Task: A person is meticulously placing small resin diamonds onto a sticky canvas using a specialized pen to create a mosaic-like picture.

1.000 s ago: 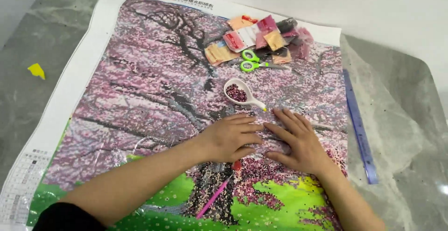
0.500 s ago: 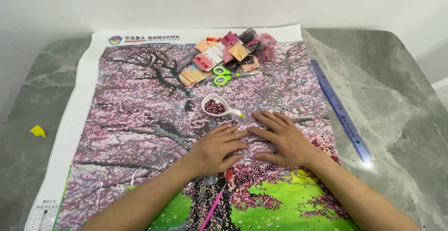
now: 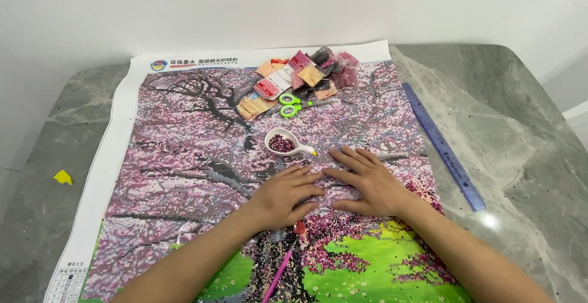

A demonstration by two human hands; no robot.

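Since the earlier frame the view has steadied; both hands remain flat on the diamond-painting canvas [image 3: 184,156]. Nearest, a pink applicator pen [image 3: 283,269] points toward the left hand [image 3: 283,196]. The right hand [image 3: 367,183] lies alongside, fingers spread, grasping nothing. Beyond: bead tray [image 3: 283,143], green scissors [image 3: 294,104], bead packets [image 3: 303,76].

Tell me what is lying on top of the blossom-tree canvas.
On the canvas lie a heap of small bead packets, green scissors, a white tray of dark beads, a pink pen, and both flat hands: left, right. The picture beneath the palms is hidden.
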